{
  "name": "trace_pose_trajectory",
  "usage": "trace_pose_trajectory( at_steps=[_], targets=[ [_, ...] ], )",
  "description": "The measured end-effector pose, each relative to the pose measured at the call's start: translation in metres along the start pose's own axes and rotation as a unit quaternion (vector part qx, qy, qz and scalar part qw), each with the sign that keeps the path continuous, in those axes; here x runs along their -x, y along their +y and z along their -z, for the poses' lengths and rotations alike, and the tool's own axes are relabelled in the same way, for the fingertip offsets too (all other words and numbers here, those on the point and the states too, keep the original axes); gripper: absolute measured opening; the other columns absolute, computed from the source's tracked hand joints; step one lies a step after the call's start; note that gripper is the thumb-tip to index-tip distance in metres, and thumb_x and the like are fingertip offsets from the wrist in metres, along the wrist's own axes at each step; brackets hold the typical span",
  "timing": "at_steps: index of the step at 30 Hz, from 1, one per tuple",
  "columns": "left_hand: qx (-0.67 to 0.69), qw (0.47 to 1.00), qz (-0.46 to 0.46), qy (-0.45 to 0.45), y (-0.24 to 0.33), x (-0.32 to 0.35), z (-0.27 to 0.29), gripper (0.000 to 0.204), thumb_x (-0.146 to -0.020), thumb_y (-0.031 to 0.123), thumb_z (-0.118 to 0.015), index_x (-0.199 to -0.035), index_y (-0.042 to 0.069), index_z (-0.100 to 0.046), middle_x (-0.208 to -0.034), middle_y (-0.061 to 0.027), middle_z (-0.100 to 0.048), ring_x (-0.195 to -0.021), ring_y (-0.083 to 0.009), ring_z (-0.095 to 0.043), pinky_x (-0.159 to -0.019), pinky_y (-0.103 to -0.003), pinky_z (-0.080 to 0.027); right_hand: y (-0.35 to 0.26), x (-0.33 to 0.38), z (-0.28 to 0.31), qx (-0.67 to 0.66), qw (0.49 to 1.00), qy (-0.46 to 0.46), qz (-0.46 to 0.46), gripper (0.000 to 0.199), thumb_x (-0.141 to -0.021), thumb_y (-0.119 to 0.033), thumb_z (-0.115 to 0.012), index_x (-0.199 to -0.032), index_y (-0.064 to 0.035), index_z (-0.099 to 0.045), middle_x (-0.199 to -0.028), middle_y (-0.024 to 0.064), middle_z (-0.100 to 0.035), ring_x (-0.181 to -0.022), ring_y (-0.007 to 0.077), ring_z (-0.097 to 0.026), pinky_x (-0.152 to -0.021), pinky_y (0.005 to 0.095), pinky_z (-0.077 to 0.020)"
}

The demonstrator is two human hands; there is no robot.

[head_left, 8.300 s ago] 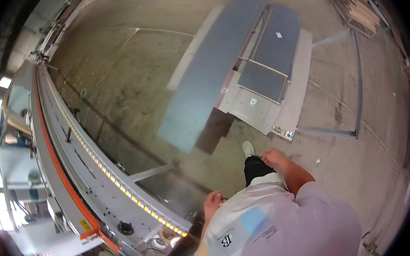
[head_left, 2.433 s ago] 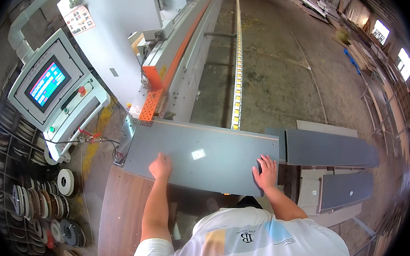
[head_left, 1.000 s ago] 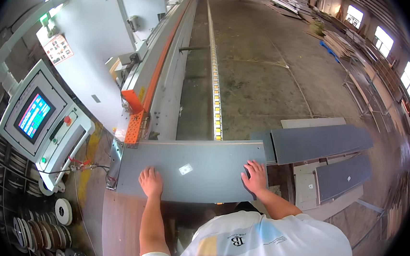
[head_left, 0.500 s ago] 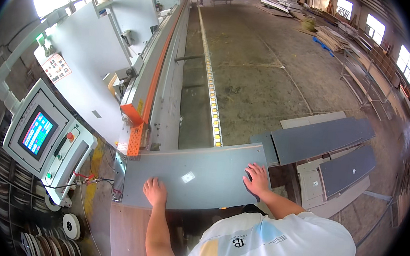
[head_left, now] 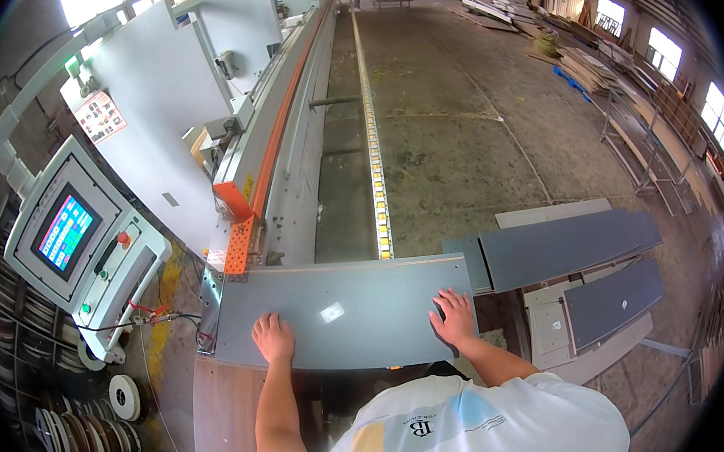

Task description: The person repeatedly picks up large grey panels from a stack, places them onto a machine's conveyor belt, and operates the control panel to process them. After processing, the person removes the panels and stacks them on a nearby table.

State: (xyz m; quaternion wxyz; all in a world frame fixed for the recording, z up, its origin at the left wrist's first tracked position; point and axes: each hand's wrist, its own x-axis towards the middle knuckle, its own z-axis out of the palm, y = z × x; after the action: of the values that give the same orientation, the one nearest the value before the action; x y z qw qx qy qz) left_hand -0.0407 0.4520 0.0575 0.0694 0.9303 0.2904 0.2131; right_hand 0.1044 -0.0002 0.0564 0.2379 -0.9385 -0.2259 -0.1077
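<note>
A grey rectangular panel [head_left: 381, 312] with a small white label [head_left: 332, 312] lies flat in front of me, its left end at the infeed of a long machine [head_left: 240, 208]. My left hand [head_left: 273, 337] rests palm down on the panel's near left part, fingers stretched out. On its right end lies my right hand [head_left: 454, 317], fingers spread, the thumb pointing left. Neither hand is wrapped round anything. The panel's far edge shows a thin pale-brown strip. An orange perforated guard [head_left: 238, 246] stands just beyond the panel's far left corner.
At left, a control panel with a lit screen [head_left: 66, 232] hangs on an arm above rolls of edge banding [head_left: 90, 434]. A roller rail [head_left: 373, 142] runs away from me. Stacked dark grey panels [head_left: 569, 246] lie at right. Boards and a metal rack [head_left: 648, 155] line the far right.
</note>
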Motion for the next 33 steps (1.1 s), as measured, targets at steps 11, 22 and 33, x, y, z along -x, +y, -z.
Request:
trace_pose_trajectory(
  at_steps=[11, 22, 33],
  targets=[
    [-0.005, 1.0, -0.01, 0.015, -0.004, 0.002, -0.001, 0.031, -0.092, 0.024, -0.061, -0.117, 0.007, -0.069, -0.132, -0.0097, -0.061, -0.126, -0.0314, -0.052, -0.111, -0.047, -0.037, 0.003, -0.001, -0.008, -0.018, 1.0, 0.002, 0.004, 0.038, -0.089, -0.031, -0.071, -0.122, -0.0128, -0.066, -0.142, 0.0096, -0.06, -0.14, 0.0335, -0.047, -0.121, 0.0584, -0.0262],
    [-0.027, 1.0, -0.001, -0.011, 0.001, 0.005, -0.012, 0.039, -0.093, 0.027, -0.059, -0.127, 0.007, -0.065, -0.139, -0.0109, -0.058, -0.133, -0.033, -0.047, -0.115, -0.048, -0.034, 0.004, 0.002, 0.003, -0.008, 1.0, -0.012, -0.001, 0.045, -0.089, -0.034, -0.071, -0.128, -0.0124, -0.063, -0.145, 0.0102, -0.056, -0.142, 0.0348, -0.044, -0.122, 0.0588, -0.0243],
    [0.016, 0.998, -0.042, -0.05, 0.086, 0.059, -0.023, 0.045, -0.092, 0.026, -0.06, -0.132, 0.006, -0.061, -0.145, -0.0158, -0.053, -0.138, -0.0361, -0.044, -0.118, -0.05, -0.03, 0.022, 0.004, 0.011, -0.032, 0.997, -0.051, 0.038, 0.053, -0.089, -0.039, -0.069, -0.133, -0.0118, -0.061, -0.151, 0.0117, -0.051, -0.147, 0.0352, -0.037, -0.124, 0.0594, -0.0204]
  ],
)
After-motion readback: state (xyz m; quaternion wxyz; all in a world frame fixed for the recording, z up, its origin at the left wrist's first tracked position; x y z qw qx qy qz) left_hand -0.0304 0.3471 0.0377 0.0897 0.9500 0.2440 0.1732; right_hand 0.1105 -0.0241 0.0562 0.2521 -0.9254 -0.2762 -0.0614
